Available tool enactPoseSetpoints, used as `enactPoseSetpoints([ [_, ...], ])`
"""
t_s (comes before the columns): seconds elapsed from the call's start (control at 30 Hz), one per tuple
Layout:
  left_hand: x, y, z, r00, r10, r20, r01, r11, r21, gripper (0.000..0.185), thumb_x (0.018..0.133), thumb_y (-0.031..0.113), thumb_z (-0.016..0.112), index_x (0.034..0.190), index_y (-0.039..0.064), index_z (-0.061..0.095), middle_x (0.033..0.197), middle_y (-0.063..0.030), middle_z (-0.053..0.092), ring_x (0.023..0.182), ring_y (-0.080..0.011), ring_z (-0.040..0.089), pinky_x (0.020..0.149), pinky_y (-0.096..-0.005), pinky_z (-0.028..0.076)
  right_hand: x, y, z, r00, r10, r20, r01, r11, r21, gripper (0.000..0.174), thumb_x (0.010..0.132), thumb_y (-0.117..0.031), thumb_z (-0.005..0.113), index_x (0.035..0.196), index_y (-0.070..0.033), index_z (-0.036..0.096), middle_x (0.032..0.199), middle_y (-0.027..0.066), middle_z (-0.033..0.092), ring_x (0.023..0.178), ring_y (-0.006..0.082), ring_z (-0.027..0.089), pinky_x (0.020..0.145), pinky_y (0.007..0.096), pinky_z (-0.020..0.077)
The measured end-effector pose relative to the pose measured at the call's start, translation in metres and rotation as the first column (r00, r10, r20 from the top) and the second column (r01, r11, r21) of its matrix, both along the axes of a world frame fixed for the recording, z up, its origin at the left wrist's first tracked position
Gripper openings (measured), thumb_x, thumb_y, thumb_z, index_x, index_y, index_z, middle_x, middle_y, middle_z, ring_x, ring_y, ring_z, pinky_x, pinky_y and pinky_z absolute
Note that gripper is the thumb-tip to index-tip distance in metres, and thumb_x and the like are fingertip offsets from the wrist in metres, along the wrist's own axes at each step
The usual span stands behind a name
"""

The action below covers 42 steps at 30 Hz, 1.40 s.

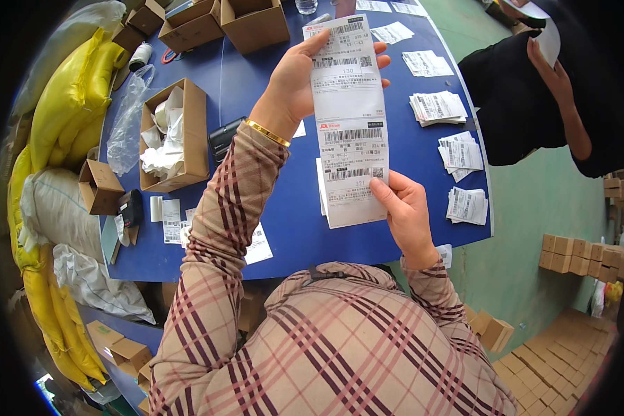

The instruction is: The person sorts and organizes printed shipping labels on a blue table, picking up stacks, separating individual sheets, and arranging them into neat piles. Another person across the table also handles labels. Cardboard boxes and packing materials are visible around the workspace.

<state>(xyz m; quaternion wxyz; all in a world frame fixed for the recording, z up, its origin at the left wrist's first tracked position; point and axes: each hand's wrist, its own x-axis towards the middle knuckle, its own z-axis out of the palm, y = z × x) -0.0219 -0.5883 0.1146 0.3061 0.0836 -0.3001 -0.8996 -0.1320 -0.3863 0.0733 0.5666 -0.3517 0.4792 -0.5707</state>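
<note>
A strip of two joined shipping labels (350,104), printed with barcodes, is stretched upright over the blue table (291,234). At the strip's upper left edge my left hand (301,73) grips it, thumb in front and fingers behind. Lower down, my right hand (405,208) pinches its right edge near the bottom. Part of a white paper shows behind the strip's lower left side. Several stacks of printed labels, among them a thick stack (438,108), lie along the table's right side. More labels (171,221) rest on the left, partly hidden by my left sleeve.
An open cardboard box (195,135) holds crumpled white paper. Other open boxes (255,26) stand at the far edge. A black device (130,208) sits by a small box at left. Yellow sacks (67,93) border the table. A person in black (520,99) stands at right, holding paper.
</note>
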Motion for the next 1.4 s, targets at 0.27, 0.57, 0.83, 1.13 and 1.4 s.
enactPoseSetpoints([
  [0.27, 0.000, -0.006, -0.006, 1.000, -0.009, 0.000, 0.009, 1.000, -0.020, 0.053, 0.098, 0.038, 0.019, 0.136, 0.002, 0.031, 0.132, -0.0244, 0.043, 0.120, -0.0404, 0.045, 0.097, -0.0551, 0.041, -0.001, -0.003, -0.002, 1.000, 0.000, 0.007, 0.000, 1.000, -0.002, 0.025, 0.092, -0.014, 0.055, 0.105, 0.006, 0.062, 0.092, 0.0069, 0.066, 0.078, 0.0077, 0.058, 0.069, 0.0209, 0.0466],
  [0.57, 0.005, -0.015, -0.019, 0.938, -0.196, -0.285, 0.226, 0.971, 0.078, 0.053, 0.098, 0.036, 0.020, 0.136, 0.000, 0.029, 0.131, -0.0251, 0.044, 0.120, -0.0408, 0.046, 0.096, -0.0550, 0.042, -0.003, -0.006, -0.003, 1.000, 0.004, -0.003, -0.004, 1.000, -0.013, 0.025, 0.092, -0.016, 0.054, 0.104, 0.006, 0.062, 0.088, 0.0044, 0.065, 0.076, 0.0062, 0.056, 0.068, 0.0201, 0.0451],
  [0.83, 0.000, -0.006, -0.010, 0.998, -0.045, -0.051, 0.046, 0.999, 0.028, 0.054, 0.098, 0.037, 0.022, 0.134, -0.002, 0.031, 0.127, -0.0250, 0.047, 0.117, -0.0395, 0.049, 0.096, -0.0522, 0.043, -0.008, -0.011, -0.004, 0.999, -0.028, -0.033, 0.027, 0.999, -0.023, 0.025, 0.093, -0.017, 0.053, 0.100, 0.006, 0.063, 0.087, 0.0029, 0.065, 0.075, 0.0058, 0.055, 0.067, 0.0195, 0.0442],
  [1.13, 0.029, 0.055, -0.052, 0.815, 0.299, 0.497, -0.133, 0.930, -0.343, 0.066, 0.093, 0.044, 0.045, 0.141, 0.004, 0.024, 0.129, -0.0243, 0.047, 0.118, -0.0291, 0.049, 0.102, -0.0417, 0.036, -0.027, -0.037, -0.012, 0.976, -0.191, 0.105, 0.191, 0.981, 0.011, 0.026, 0.093, -0.012, 0.049, 0.102, 0.009, 0.060, 0.091, 0.0092, 0.066, 0.079, 0.0098, 0.060, 0.069, 0.0221, 0.0473],
  [1.4, 0.031, 0.106, -0.050, 0.795, 0.461, 0.394, -0.015, 0.665, -0.747, 0.058, 0.083, 0.006, 0.064, 0.135, 0.007, 0.038, 0.116, -0.0169, 0.059, 0.106, -0.0206, 0.058, 0.091, -0.0302, 0.045, -0.040, -0.071, -0.005, 0.968, -0.162, 0.189, 0.169, 0.985, -0.019, 0.035, 0.094, -0.016, 0.048, 0.118, 0.009, 0.050, 0.101, 0.0126, 0.063, 0.086, 0.0137, 0.062, 0.073, 0.0234, 0.0496],
])
